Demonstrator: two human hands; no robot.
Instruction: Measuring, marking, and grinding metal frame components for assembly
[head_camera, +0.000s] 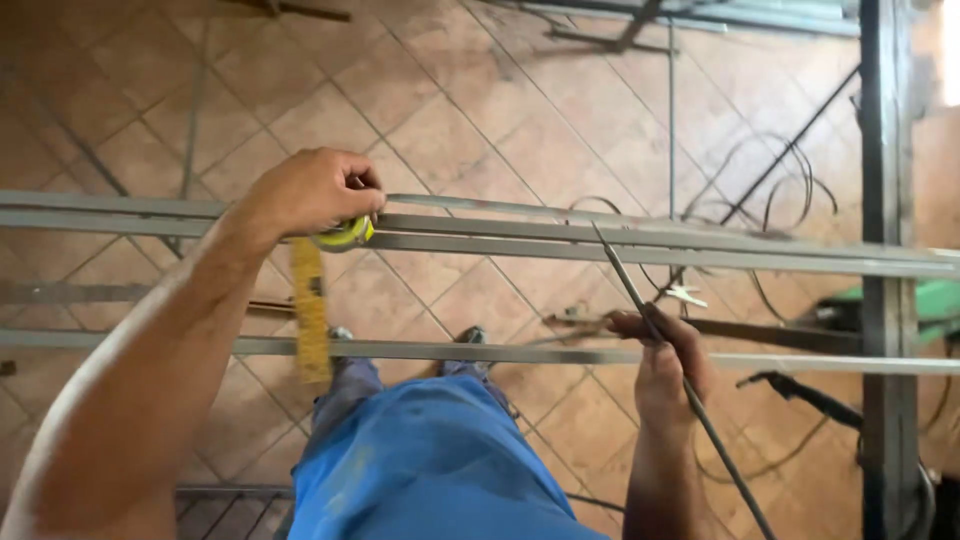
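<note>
Metal workshop: steel bars (600, 240), cables (790, 170)

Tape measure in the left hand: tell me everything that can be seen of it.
The tape measure has a yellow-green case, mostly hidden under the left hand, which grips it against the upper grey metal bars. Its yellow blade is pulled out and runs straight down toward the person, crossing the lower metal bar and ending just past it. Markings are too blurred to make out.

Reddish-brown diagonal floor tiles (470, 120), loose black cables (790, 170), daylight at upper right.
</note>
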